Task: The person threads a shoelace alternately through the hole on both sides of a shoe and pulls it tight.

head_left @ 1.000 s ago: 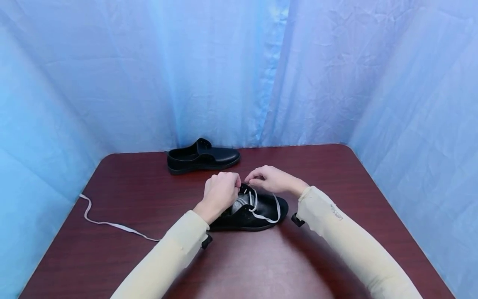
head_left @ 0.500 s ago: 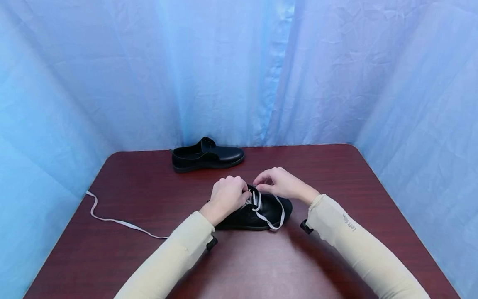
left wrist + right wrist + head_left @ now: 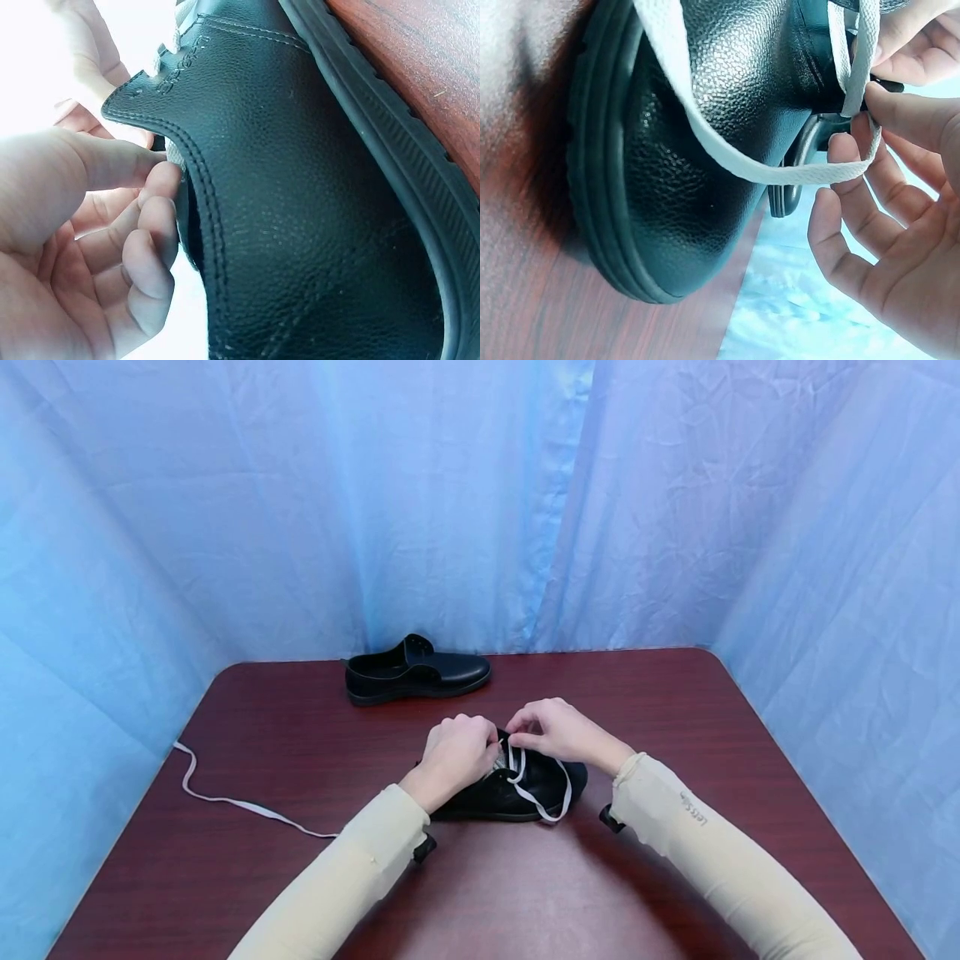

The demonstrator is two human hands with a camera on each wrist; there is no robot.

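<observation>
A black leather shoe (image 3: 483, 799), its toe to the right, stands on the table under both hands. A flat white shoelace (image 3: 531, 797) runs through several of its eyelets and loops over the toe. My left hand (image 3: 459, 752) is at the shoe's opening; in the left wrist view its thumb and index finger pinch at the shoelace (image 3: 175, 152) beside the flap edge. My right hand (image 3: 564, 731) is at the far eyelet flap. In the right wrist view, its thumb and fingers pinch the shoelace (image 3: 780, 175) close to the left fingertips, other fingers loosely bent.
A second black shoe (image 3: 420, 675), with no lace in its eyelets, stands near the back edge of the dark red table (image 3: 645, 693). The long tail of the white lace (image 3: 247, 807) trails left to the table edge. Blue curtains (image 3: 465, 510) surround the table.
The left hand has moved slightly closer to the right at the eyelet flap, its fingers now covering more of the shoe's opening. The right hand has dipped slightly. The camera view has shifted a little.
</observation>
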